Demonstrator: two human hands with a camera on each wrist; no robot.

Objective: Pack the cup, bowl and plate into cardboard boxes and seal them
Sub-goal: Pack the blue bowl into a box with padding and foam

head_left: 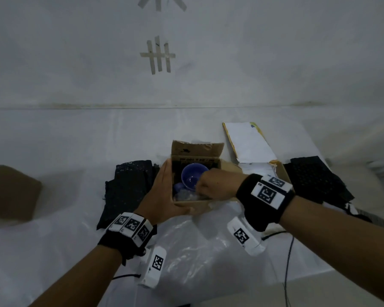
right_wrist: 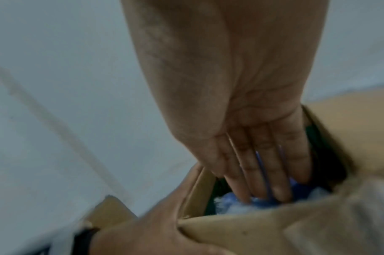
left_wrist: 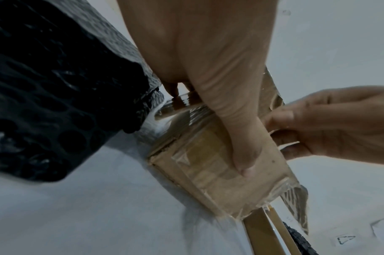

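A small open cardboard box stands on the white table in the head view. Inside lies a blue bowl, with a smaller blue piece beside it in crumpled clear wrap. My left hand clasps the box's front left corner, fingers along the left wall. Its thumb presses on the taped front face. My right hand reaches into the box from the right. Its straight fingers press down on the wrapped blue piece. No plate is visible.
Black bubble wrap lies left of the box and more to the right. A second box with a white flap stands behind. A clear plastic sheet lies in front, brown cardboard at far left, cables near the right edge.
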